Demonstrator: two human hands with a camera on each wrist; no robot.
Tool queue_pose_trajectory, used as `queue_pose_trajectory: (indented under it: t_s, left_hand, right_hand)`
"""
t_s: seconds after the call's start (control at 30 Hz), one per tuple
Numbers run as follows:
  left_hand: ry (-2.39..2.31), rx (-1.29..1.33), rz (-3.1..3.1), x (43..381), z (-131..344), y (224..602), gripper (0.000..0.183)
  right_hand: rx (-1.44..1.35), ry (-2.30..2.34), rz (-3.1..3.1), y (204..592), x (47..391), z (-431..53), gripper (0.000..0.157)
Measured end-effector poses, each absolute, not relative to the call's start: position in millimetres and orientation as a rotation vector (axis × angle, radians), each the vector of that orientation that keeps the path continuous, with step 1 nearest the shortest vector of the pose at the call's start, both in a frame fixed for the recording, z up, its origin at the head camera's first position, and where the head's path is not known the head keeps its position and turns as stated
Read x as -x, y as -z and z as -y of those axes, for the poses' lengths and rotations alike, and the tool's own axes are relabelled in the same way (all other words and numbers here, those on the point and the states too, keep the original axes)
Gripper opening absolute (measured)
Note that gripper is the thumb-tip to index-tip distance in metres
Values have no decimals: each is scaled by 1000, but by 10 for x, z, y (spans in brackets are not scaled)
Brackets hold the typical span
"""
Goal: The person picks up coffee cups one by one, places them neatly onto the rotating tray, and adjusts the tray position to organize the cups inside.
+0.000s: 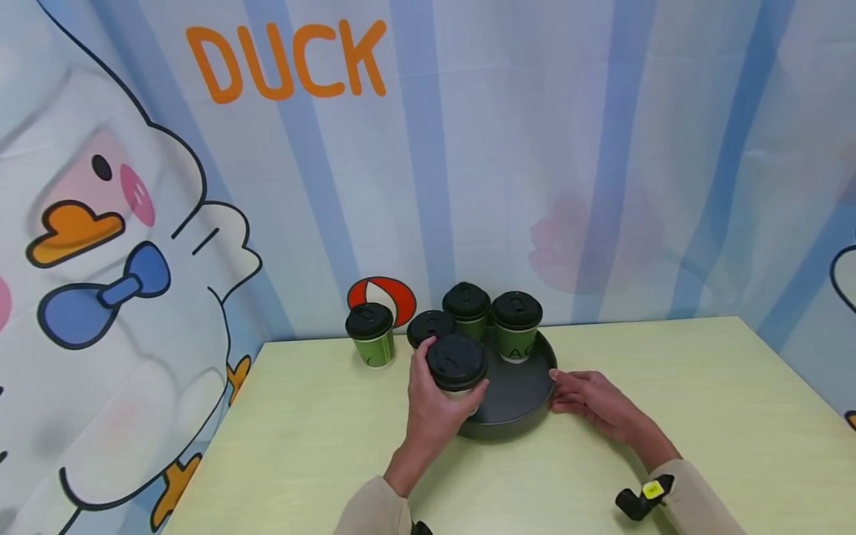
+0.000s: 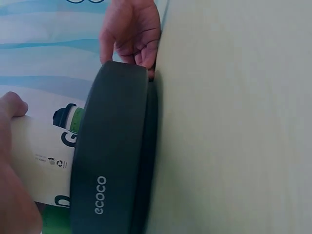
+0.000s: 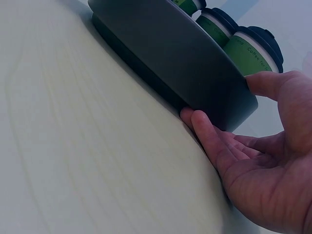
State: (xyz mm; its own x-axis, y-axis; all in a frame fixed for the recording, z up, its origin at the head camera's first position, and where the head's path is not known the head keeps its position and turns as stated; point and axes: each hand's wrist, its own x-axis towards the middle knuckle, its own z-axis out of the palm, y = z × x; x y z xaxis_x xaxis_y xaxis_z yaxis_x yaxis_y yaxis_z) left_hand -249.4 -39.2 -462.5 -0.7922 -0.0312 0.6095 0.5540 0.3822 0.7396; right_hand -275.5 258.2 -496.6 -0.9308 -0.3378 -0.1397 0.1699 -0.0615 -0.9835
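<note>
My left hand (image 1: 431, 405) holds a paper cup (image 2: 41, 161) with a black lid (image 1: 457, 362) over the left front of a round dark grey tray (image 1: 511, 394). The cup's side looks white with dark letters in the left wrist view. With thumb at the rim and fingers low against the wall, my right hand (image 1: 591, 401) grips the tray's right side. Two green lidded cups, one at the back (image 1: 468, 323) and one at the right (image 1: 515, 338), stand in the tray. Another lidded cup (image 1: 428, 325) is partly hidden behind my left hand; whether it is inside the tray I cannot tell.
A green cup (image 1: 374, 348) with a black lid stands on the pale wooden table (image 1: 301, 446), left of the tray. Close behind the cups hangs a printed curtain (image 1: 468, 148) along the table's back edge.
</note>
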Motion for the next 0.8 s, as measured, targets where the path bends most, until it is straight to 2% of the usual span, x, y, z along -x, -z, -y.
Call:
queue_pose_trajectory:
  t_s: [0.37, 0.8]
  left_hand:
    - [1327, 354, 2217, 2455, 340, 4778, 94]
    - [1274, 266, 2246, 2441, 318, 4790, 96]
  right_hand:
    - [161, 2062, -1884, 4969, 2756, -2571, 66]
    - [162, 2073, -1864, 4971, 2756, -2571, 66]
